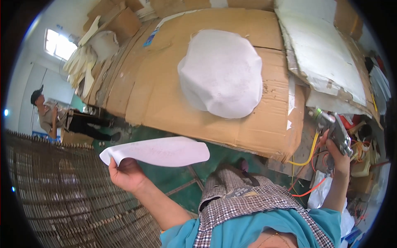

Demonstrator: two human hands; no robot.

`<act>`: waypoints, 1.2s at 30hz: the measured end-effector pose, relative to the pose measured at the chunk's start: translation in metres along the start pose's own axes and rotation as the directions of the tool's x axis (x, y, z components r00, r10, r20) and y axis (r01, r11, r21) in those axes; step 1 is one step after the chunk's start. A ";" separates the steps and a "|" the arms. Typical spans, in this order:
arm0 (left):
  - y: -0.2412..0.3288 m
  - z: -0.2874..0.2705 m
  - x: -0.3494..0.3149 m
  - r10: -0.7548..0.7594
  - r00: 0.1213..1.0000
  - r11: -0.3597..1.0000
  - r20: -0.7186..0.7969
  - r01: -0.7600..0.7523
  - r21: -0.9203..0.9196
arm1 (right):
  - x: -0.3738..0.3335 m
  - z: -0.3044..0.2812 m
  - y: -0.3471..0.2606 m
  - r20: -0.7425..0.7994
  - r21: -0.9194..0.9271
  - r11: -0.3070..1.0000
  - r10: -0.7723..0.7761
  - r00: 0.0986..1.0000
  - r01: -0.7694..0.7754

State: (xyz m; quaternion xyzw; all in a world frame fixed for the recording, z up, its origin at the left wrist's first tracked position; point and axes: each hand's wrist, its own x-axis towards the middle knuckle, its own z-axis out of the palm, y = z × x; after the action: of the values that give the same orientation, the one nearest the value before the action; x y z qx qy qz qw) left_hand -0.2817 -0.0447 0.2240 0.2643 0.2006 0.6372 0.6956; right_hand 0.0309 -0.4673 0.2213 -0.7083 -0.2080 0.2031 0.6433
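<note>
A long, narrow white sheet of soft foam or cloth (165,152) hangs from my left hand (129,177), which pinches its left end between thumb and fingers. The piece is held in the air, off the table's near edge. Far to the right, my right hand (338,157) is closed around a grey metal tool that looks like a spray gun (341,134); part of its handle is hidden by the fingers. In the middle of the cardboard-covered table (157,91) lies a rounded white padded piece (221,72), its surface creased and its edges uneven.
A white-topped board (326,49) stands at the table's right. Yellow hose (309,159) and orange tubing run beside my right arm. A wire rack (53,186) fills the lower left. Pale cut pieces (82,68) are piled at the far left, beyond a person (51,111) in a cap.
</note>
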 end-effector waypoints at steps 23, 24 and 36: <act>0.049 -0.216 0.002 0.064 0.706 0.995 -0.706 0.005 0.096 | -0.018 0.530 0.288 0.690 0.098 0.105 0.709 0.144 -0.990; 0.052 -0.247 0.004 0.037 0.668 0.998 -0.743 0.008 0.057 | -0.006 0.545 0.295 0.671 0.104 0.244 0.698 0.249 -0.964; 0.029 -0.678 0.155 -0.180 0.416 0.983 -0.892 0.109 -0.147 | 0.068 0.881 0.452 0.625 -0.271 0.708 0.644 0.440 -0.652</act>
State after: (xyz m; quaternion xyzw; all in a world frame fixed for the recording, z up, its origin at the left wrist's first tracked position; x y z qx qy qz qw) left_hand -0.7054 0.1864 -0.2776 -0.1580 0.5415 0.6236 0.5412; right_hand -0.3868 0.2605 -0.3091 -0.6029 -0.1405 0.6783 0.3959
